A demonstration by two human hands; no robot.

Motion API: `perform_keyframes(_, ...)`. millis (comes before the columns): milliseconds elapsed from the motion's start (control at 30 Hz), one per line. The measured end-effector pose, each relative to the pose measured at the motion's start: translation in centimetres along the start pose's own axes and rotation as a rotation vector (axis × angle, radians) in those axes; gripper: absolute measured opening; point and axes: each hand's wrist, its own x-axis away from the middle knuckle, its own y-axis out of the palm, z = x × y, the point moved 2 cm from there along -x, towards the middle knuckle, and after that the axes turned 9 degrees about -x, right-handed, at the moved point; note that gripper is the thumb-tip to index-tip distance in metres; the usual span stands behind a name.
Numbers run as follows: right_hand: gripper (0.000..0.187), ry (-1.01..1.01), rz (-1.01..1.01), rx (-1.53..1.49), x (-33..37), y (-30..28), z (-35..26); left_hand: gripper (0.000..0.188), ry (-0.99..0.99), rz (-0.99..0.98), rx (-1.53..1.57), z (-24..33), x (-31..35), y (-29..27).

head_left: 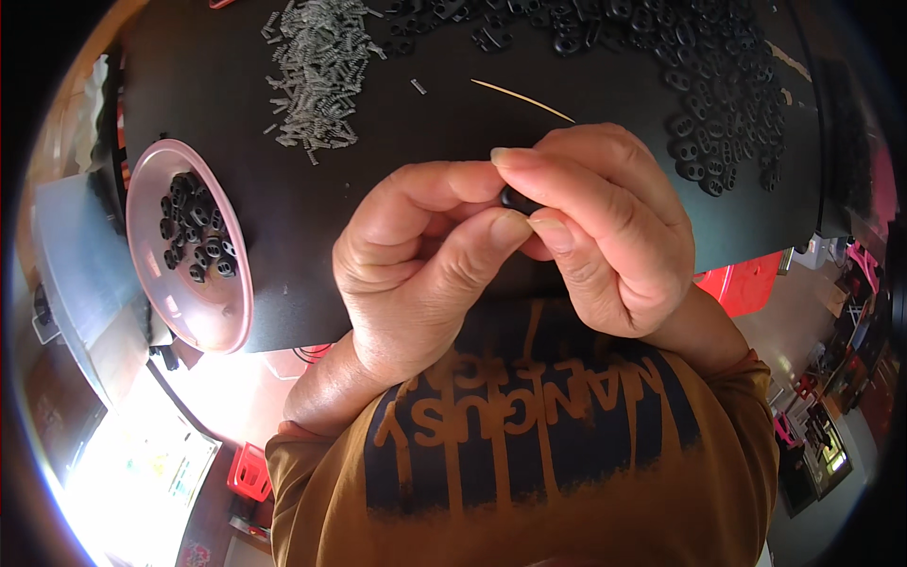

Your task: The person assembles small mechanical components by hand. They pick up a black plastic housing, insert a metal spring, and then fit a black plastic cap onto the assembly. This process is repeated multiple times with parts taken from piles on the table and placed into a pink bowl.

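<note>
In front of my chest, my left hand (416,246) and my right hand (614,227) meet fingertip to fingertip. Between them they pinch a small black cord lock piece (516,199), mostly hidden by the thumbs and index fingers. Both hands are closed on it, above the near part of the black table (293,236). Beyond my left hand lies a heap of small metal springs (321,71), with one loose spring (418,86) apart from it. Past my right hand spreads a big pile of black two-holed cord lock pieces (718,113).
A pink plastic bowl (222,312) at the left edge of the table holds several black cord locks (196,222). A thin wooden stick (522,99) lies beyond my hands. Red crates stand off the table, one at right (746,283), one at lower left (248,472).
</note>
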Motion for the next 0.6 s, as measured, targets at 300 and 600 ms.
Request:
perform_keyframes(300, 0.029, 0.076, 0.05, 0.074, -0.9, 0.5, -1.5, 0.023, -0.149, -0.021, 0.022, 0.8, -0.5, 0.0)
perform_keyframes(600, 0.028, 0.07, -0.024, 0.052, -0.5, 1.1, -1.5, 0.042, 0.35, 0.568, 0.314, 5.0, 2.6, -5.7)
